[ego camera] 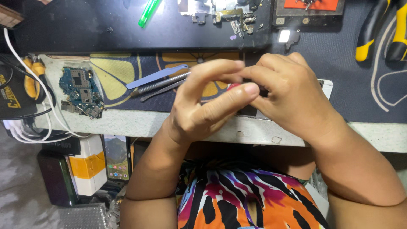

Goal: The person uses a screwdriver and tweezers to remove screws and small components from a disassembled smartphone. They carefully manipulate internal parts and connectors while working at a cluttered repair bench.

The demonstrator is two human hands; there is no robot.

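My left hand [203, 106] and my right hand [288, 95] meet above the front edge of the workbench. Their fingertips pinch together around a small red-tipped object [234, 86], mostly hidden by the fingers. Under my right hand lies a flat dark device with a white corner [326, 87], largely covered. Left of my hands rest a pale blue plastic pry tool [157, 76], a grey metal tool [163, 84] and thin tweezers [161, 91] on a patterned mat [114, 76].
A blue circuit board [81, 91] lies at the left of the bench by white cables [25, 72]. Yellow-handled pliers [383, 32] lie at the top right, a green pen [148, 12] and small metal parts [237, 19] on the black mat. A lit phone [116, 157] sits below.
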